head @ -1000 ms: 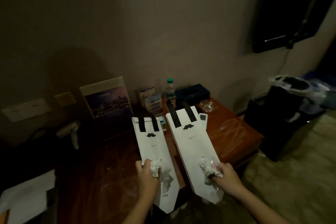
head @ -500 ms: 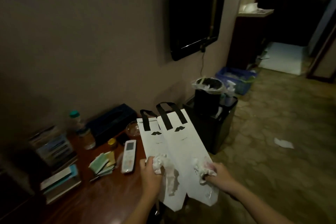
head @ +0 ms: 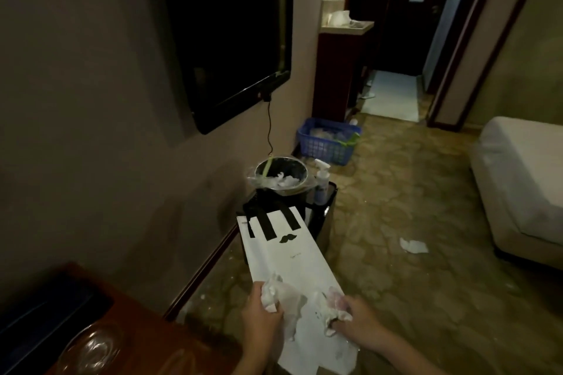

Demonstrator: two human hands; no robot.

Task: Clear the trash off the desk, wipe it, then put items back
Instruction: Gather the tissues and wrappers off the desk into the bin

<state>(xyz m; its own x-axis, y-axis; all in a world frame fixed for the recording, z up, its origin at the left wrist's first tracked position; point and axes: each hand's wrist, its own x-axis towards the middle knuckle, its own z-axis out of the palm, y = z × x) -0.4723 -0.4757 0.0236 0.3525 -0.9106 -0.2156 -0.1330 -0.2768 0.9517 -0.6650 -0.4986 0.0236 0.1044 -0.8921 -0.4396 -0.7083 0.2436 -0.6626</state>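
My left hand (head: 262, 318) grips a crumpled tissue (head: 271, 295) together with a flat white paper bag (head: 259, 253) that has black handles. My right hand (head: 358, 324) grips another crumpled tissue (head: 332, 306) and a second white paper bag (head: 300, 262) with a black moustache print, lying over the first. Both bags are held out past the corner of the wooden desk (head: 146, 344), pointing at a round lined trash bin (head: 281, 178) that holds white tissues.
A black cabinet (head: 320, 219) carries the bin and a spray bottle (head: 321, 183). A glass dish (head: 91, 350) and a dark box (head: 45, 320) sit on the desk. A blue basket (head: 327, 141), a scrap of tissue (head: 412, 245) on the floor, a bed (head: 524, 179) and a wall TV (head: 228, 36) surround.
My view has swung right, away from the desk toward the bin. Both hands carried the bags and tissues off the desk; the bags now overlap.
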